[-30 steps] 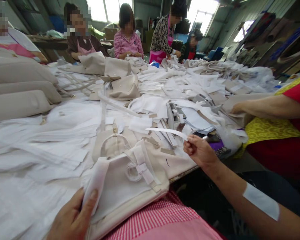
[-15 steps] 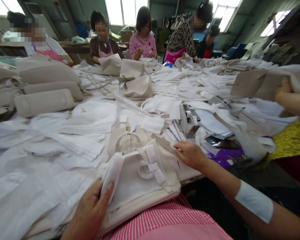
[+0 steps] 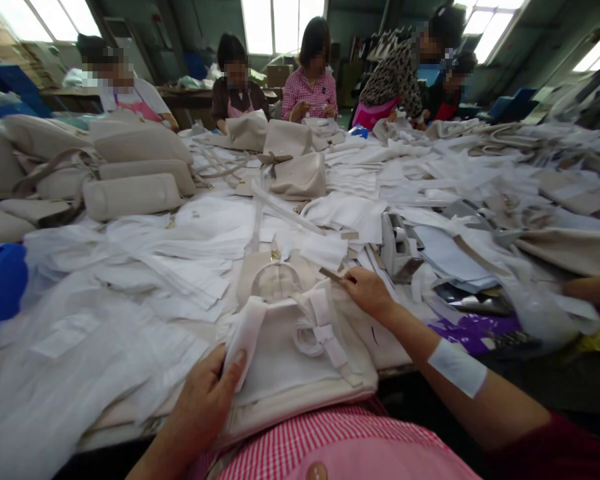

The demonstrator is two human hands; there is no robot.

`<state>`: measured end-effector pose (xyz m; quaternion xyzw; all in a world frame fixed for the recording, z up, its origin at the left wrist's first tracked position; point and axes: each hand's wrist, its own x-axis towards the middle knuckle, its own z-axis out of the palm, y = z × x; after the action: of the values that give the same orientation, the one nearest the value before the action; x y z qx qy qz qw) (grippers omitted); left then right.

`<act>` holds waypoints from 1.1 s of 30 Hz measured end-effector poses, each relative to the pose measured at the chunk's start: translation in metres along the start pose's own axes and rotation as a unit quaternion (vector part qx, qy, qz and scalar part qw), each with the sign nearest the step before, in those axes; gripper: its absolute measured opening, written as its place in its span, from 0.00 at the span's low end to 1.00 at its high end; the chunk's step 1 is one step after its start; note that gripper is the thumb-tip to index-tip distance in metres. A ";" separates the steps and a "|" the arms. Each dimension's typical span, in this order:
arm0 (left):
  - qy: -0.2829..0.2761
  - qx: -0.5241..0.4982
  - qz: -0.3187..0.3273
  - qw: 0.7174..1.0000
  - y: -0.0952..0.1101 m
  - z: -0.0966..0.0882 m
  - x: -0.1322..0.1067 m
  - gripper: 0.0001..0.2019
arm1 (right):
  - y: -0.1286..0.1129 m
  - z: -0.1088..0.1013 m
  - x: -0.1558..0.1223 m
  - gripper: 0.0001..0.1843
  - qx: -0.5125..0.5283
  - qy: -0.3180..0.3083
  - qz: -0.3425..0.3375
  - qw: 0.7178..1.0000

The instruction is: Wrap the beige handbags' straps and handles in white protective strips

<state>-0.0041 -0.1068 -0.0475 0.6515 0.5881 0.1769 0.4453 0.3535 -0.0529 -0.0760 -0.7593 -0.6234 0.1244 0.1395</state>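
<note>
A cream handbag (image 3: 300, 363) wrapped in white paper lies at the table's near edge, against my pink checked apron. My left hand (image 3: 205, 400) grips its left corner, thumb pressed on the white wrapping. My right hand (image 3: 367, 292) rests just beyond the bag's top right and pinches a small tan strip (image 3: 333, 274) between its fingers. A white patch (image 3: 457, 367) is stuck on my right forearm. The bag's curved handle (image 3: 277, 277) lies flat on the table behind it.
White paper sheets and strips (image 3: 180, 267) cover the table. Finished cream bags (image 3: 130, 193) are stacked at the left, with a blue object (image 3: 0, 280) at the left edge. A tape dispenser (image 3: 397, 243) stands to the right. Several people work along the far side; another person's arm (image 3: 590, 290) shows at the right.
My right hand dropped the long white paper strip, came down to the table beside the bag and picked up a small tan strip. The view turned left; the left hand kept its grip.
</note>
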 end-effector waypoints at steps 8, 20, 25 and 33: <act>-0.026 -0.277 -0.062 0.958 -0.003 0.000 -0.008 0.24 | -0.081 -0.047 -0.056 0.10 0.288 -0.184 -0.099 0.935; -0.013 -0.316 -0.044 0.948 -0.010 0.004 -0.013 0.23 | -0.153 -0.002 -0.070 0.10 0.229 -0.290 -0.063 0.927; 0.004 -0.204 -0.001 0.979 0.000 0.001 -0.016 0.21 | -0.160 0.015 -0.063 0.10 0.251 -0.279 -0.110 0.921; 0.065 -0.043 0.063 0.995 0.009 -0.001 -0.019 0.16 | -0.177 0.035 -0.059 0.09 0.343 -0.312 -0.042 0.885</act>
<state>-0.0039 -0.1235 -0.0346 0.6547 0.5654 0.2715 0.4219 0.1682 -0.0758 -0.0432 -0.5594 -0.5844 0.5546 0.1948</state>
